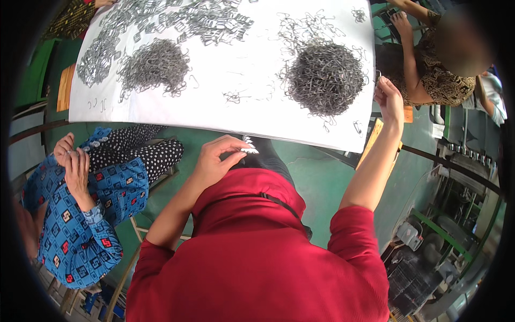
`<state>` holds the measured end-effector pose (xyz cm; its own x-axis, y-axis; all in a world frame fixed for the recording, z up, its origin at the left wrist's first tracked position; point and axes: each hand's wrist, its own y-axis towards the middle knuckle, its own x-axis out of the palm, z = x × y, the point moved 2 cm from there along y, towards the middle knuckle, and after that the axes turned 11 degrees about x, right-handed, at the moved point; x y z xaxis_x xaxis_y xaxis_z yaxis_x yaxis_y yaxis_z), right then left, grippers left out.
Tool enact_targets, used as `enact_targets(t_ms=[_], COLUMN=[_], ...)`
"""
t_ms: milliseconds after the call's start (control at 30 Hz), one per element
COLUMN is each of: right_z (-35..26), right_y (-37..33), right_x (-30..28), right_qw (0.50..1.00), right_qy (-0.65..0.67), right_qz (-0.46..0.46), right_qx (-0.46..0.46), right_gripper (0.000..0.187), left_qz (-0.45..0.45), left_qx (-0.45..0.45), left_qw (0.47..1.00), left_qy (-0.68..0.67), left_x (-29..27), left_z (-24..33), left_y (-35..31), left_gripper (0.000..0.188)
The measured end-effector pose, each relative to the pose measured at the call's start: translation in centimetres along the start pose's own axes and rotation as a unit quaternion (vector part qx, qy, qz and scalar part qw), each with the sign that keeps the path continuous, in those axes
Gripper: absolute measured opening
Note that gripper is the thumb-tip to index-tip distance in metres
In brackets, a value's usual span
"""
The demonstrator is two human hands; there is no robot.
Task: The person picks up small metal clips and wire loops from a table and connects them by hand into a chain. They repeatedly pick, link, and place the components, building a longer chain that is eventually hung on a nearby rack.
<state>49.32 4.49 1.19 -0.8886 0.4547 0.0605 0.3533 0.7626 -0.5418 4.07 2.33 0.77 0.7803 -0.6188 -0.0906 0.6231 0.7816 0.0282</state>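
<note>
We see two hands of our own. Our left hand [214,161] is curled closed, its fingertips pinching a short stack of flat silvery metal clips [248,147]; how many clips are in the stack we cannot tell. The stack juts out just past the fingertips toward our right, its long axis lying roughly level across the view, close below the near edge of the white sheet-covered table [236,80].

Our right hand [390,101] is raised beside the table's right edge, fingers loosely bent and open, gripping nothing that we can make out. Just to its left lies a dense round heap of grey bent wire hooks [325,77], with a few loose hooks scattered about it.

We count three main heaps on the table: that one, a second round heap of wire hooks [155,65] far beyond our left hand, and a long spread of flat metal clips [177,21] across the far side.

To the left of our left hand sits a person in blue patterned clothing [80,225]; beyond our right hand sits another person in brown patterned clothing [445,80].
</note>
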Motion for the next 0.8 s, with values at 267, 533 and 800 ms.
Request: enact_targets(t_ms=[267, 533, 800], right_z=[5.5, -0.7, 6.2], right_y=[14.6, 5.1, -2.1], right_x=[-10.0, -1.5, 22.8], right_qw=[0.809, 0.706, 0.798], right_qy=[-0.494, -0.580, -0.533], right_qz=[0.317, 0.387, -0.008], right_qx=[-0.010, -0.121, -0.282], right_gripper=[0.029, 0.037, 0.011], left_qz=[-0.006, 0.015, 0.023], left_qx=[0.011, -0.011, -0.007], left_qw=[1.000, 1.000, 1.000], left_qy=[0.014, 0.013, -0.011], left_x=[0.4, 0.0, -0.3], left_z=[0.2, 0.1, -0.5], left_y=[1.4, 0.2, -0.2], left_gripper=[0.021, 0.018, 0.021])
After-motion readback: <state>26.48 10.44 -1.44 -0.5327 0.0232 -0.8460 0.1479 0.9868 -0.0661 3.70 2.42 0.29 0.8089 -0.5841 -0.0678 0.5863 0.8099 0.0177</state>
